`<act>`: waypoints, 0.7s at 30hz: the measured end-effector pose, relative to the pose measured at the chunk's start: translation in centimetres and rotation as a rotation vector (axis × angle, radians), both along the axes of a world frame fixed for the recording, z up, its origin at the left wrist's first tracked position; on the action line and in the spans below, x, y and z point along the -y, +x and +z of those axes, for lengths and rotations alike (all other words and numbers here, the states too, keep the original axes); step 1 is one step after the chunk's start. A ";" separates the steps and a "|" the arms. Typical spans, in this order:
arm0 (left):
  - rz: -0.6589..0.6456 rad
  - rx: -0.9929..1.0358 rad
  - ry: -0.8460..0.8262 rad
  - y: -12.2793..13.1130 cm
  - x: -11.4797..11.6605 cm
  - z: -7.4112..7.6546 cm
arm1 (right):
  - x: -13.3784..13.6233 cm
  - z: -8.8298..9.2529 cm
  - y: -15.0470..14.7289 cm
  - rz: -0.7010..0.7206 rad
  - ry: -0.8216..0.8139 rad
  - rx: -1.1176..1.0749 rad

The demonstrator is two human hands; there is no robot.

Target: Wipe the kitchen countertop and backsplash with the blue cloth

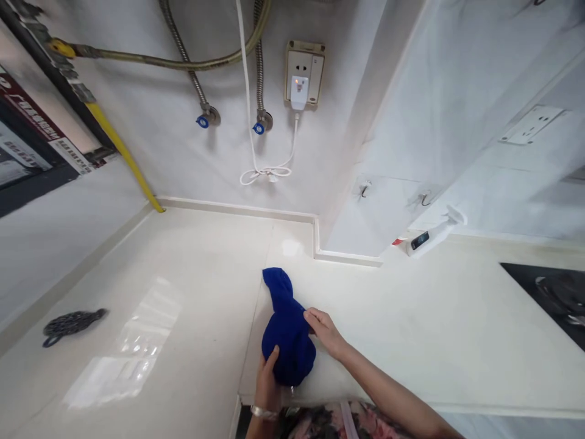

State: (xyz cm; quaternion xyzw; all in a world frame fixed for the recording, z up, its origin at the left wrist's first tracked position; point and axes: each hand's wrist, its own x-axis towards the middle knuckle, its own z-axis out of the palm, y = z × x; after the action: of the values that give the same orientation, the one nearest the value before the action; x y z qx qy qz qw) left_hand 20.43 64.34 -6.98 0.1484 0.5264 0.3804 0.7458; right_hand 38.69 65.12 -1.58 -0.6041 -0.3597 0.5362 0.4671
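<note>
A blue cloth hangs bunched between my two hands, close to the front edge of the white countertop. My left hand, with a bracelet at the wrist, grips the cloth's lower left part, its thumb on top. From the right side, my right hand pinches the cloth's edge between thumb and fingers. The far end of the cloth narrows and stretches toward the wall. The fingers under the cloth are hidden.
A dark mesh scrubber lies at the left. By the wall stands a white spray bottle, with a black cooktop farther right. A plugged-in adapter, water valves and a yellow pipe line the back wall.
</note>
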 end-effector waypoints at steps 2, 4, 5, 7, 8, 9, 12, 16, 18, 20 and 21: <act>0.118 0.256 -0.114 -0.3 -0.4 1.5 | -0.1 1.2 0.2 -0.131 -0.020 -0.201; 0.201 0.343 -0.178 -0.2 -1.1 2.9 | -0.5 2.3 0.6 -0.238 -0.004 -0.290; 0.208 0.326 -0.197 -0.1 -1.5 3.5 | -0.9 2.8 0.8 -0.265 0.010 -0.284; 0.148 0.234 -0.207 0.3 -2.7 4.3 | -1.9 3.9 1.5 -0.261 0.010 -0.210; 0.101 0.180 -0.185 0.4 -3.6 4.8 | -2.6 4.6 1.9 -0.240 0.006 -0.160; 0.062 0.123 -0.137 0.5 -4.7 5.4 | -3.4 5.4 2.2 -0.214 0.013 -0.112; 0.061 -0.051 0.130 0.2 -9.2 9.0 | -6.7 9.2 3.1 -0.165 0.135 0.000; 0.177 -0.179 0.662 -1.0 -15.4 16.5 | -11.1 16.3 3.9 -0.203 0.393 0.073; 0.222 -0.251 0.885 -1.5 -17.1 19.6 | -12.3 19.0 4.1 -0.224 0.506 0.077; 0.250 -0.292 0.971 -1.9 -17.4 20.7 | -12.3 19.7 4.3 -0.217 0.569 0.084; 0.254 -0.310 0.961 -2.2 -17.0 20.4 | -11.7 19.1 4.4 -0.209 0.568 0.093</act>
State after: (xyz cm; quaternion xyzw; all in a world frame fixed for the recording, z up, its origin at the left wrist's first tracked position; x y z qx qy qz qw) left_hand 18.20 81.37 13.40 0.4634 0.4105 0.6401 0.4550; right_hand 43.05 76.85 17.50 -0.5071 -0.4523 0.3350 0.6527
